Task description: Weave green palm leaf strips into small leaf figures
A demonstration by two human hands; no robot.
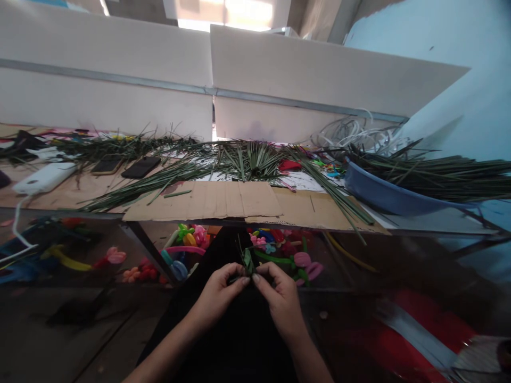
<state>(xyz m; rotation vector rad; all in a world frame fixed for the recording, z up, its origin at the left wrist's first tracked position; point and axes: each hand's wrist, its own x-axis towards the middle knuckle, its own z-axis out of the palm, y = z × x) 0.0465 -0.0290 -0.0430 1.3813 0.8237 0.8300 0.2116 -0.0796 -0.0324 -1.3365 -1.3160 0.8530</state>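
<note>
A small green piece of folded leaf strips point(248, 260) is held above my dark-clothed lap, with thin ends sticking up from it. My left hand point(223, 284) pinches its left side between thumb and fingers. On the other side my right hand point(279, 290) pinches it too, and the two thumb tips nearly meet. The fingers cover its lower part, so its full shape cannot be made out. Just beyond lies the table's front edge with a flat piece of cardboard point(207, 199). Bundles of long green leaves point(255, 159) are spread behind the cardboard.
A blue basin point(371, 189) heaped with long leaves stands at the right. Two phones point(141, 167) and a white power strip point(43, 178) lie at the left. Colourful balloon shapes point(191, 239) fill the space under the table. A red object point(423, 335) is at lower right.
</note>
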